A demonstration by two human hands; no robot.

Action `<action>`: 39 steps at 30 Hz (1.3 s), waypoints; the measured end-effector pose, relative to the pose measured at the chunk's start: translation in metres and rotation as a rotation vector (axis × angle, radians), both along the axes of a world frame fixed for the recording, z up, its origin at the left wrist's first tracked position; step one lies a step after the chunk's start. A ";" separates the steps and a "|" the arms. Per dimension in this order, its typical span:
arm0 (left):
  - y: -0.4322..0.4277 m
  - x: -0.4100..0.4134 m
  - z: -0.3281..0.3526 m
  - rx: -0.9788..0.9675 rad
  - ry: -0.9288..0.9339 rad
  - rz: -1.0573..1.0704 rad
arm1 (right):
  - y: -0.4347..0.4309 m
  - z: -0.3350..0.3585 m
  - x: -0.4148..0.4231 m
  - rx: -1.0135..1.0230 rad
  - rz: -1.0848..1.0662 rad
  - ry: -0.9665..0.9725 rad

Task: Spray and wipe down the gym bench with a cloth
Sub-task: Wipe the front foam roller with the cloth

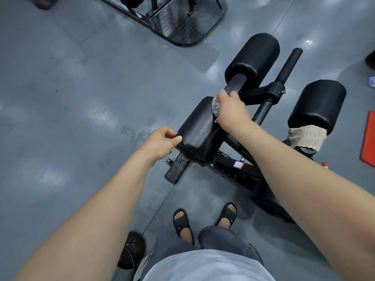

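1. Open floor (81,98) is seen left of the bench (233,171); a rack (182,25) is kept well apart at the top
2. The near pad (199,128) is pinched at its end edge by the left hand (162,141)
3. The cloth (215,107) is clutched in the right hand (231,110), pressed on that pad's far end, beside the bar (236,82)
4. A second cloth (306,138) is draped by the right pad (316,104)

One head-worn wide-angle view looks steeply down, close above the black padded gym bench (194,130) and grey floor (71,98).
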State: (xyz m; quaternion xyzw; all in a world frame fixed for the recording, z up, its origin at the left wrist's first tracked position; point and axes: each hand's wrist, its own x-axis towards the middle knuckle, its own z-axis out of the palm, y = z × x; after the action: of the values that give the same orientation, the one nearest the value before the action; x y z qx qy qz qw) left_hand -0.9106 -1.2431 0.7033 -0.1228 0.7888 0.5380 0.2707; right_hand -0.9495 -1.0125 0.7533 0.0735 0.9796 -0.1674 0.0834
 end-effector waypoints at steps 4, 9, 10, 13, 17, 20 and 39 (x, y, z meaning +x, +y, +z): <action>0.000 0.003 -0.001 -0.008 0.010 0.008 | -0.012 -0.006 0.011 -0.030 0.054 0.027; 0.000 0.003 -0.003 -0.036 0.023 0.006 | -0.031 -0.011 0.045 -0.084 0.178 0.040; 0.000 0.004 -0.003 -0.047 0.030 0.002 | -0.035 -0.012 0.052 -0.098 0.201 0.047; 0.001 0.004 -0.002 -0.062 0.043 0.005 | -0.046 -0.014 0.075 -0.127 0.264 0.085; 0.004 0.006 0.002 -0.058 0.068 -0.013 | -0.048 -0.018 0.097 -0.176 0.314 0.126; 0.006 0.010 0.004 -0.052 0.092 -0.016 | -0.042 -0.019 0.091 -0.160 0.260 0.162; 0.023 0.028 0.010 -0.281 0.292 -0.103 | -0.001 -0.013 -0.007 -0.047 -0.036 -0.007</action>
State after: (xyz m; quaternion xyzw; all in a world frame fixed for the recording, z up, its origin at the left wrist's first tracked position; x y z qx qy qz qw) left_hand -0.8829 -1.2203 0.7138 -0.0395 0.8921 0.4204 0.1609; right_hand -0.9568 -1.0139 0.7398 0.0895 0.9736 -0.1916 0.0856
